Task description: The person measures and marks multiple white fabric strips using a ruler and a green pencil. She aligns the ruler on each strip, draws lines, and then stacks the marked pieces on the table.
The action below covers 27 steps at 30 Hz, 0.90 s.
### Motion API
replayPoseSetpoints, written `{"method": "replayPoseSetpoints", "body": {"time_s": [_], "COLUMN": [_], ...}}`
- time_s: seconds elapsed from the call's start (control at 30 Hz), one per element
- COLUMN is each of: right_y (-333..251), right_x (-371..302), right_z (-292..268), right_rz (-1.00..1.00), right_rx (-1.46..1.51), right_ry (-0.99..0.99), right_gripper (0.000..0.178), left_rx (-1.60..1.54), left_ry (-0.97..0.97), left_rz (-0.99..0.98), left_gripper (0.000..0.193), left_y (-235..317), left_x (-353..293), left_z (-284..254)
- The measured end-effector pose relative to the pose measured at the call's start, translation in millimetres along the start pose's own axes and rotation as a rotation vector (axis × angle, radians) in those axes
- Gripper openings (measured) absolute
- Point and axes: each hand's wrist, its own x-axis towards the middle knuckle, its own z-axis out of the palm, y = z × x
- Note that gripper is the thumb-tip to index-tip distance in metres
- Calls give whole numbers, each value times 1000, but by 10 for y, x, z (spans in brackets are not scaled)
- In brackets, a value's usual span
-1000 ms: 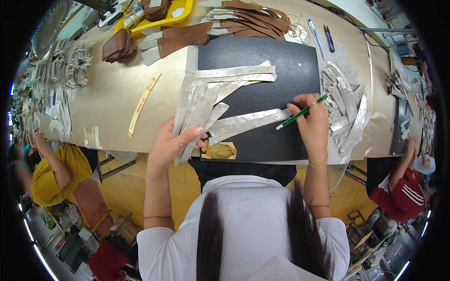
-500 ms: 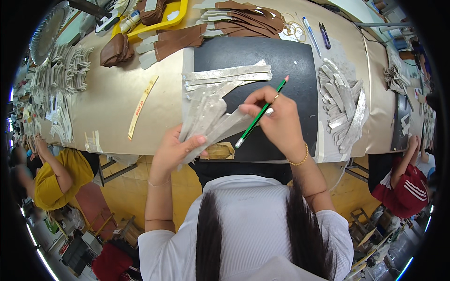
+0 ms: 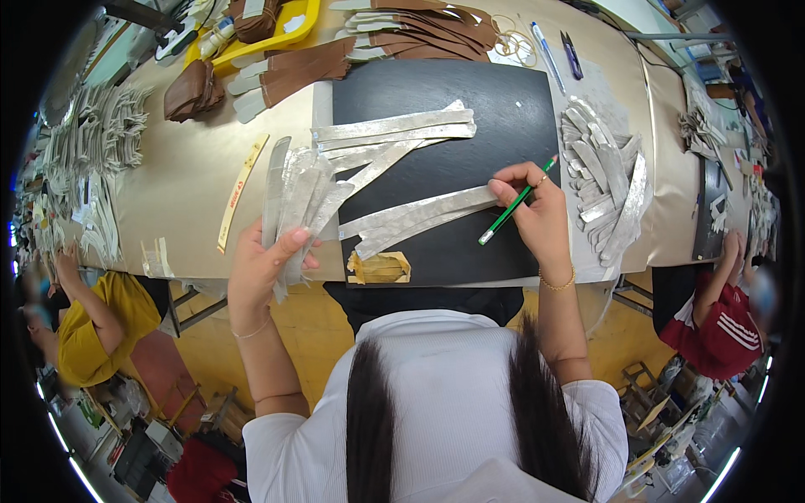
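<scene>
My left hand (image 3: 270, 256) is closed around a fanned bundle of grey strips (image 3: 303, 180) at the left edge of the black mat (image 3: 453, 85). Over on the right, my right hand (image 3: 537, 210) pinches the far end of a silvery-grey strip (image 3: 428, 211), which stretches left across the mat; it seems to overlap another strip. A green pencil (image 3: 508, 216) is also held in that hand, slanting across the fingers with its eraser end down. More silvery strips (image 3: 394, 130) lie loosely crossed on the mat's upper left.
A heap of grey strips (image 3: 599, 172) lies right of the mat. A tan patch (image 3: 379, 268) sits at its front edge. A marked yellowish strip (image 3: 241, 194) lies left. Behind are brown pieces (image 3: 310, 71), a yellow tray (image 3: 303, 29), a pen (image 3: 549, 57) and thread snips (image 3: 572, 55). Other people work both sides.
My left hand has moved left with its bundle. The right hand has shifted right, so the strip it pinches is now apart from the bundle and lies over the mat.
</scene>
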Motion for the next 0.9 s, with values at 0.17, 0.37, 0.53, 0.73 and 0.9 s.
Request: {"method": "replayPoseSetpoints", "body": {"time_s": [0.17,0.37,0.53,0.73,0.9], "right_y": [-275,-576,-857,-853,-639], "right_x": [28,-151,-355,-442,-488], "right_z": [-46,-48,-72,48,90], "right_rz": [-234,-501,-688,-793,-633], "right_rx": [-125,-47,66,196,312], "right_ry": [-159,-414,-749,-897,-585], "right_gripper": [16,14,12,17,18], "left_rx": [-3,-66,-98,-104,-125], "left_ry": [-11,9,46,38,17], "left_rz": [22,-2,2,11,29], "left_gripper": [38,40,41,43,42], "left_y": [11,-49,-75,-136,-124], "left_x": [8,-3,10,43,42], "left_z": [20,-61,-73,-113,-126]}}
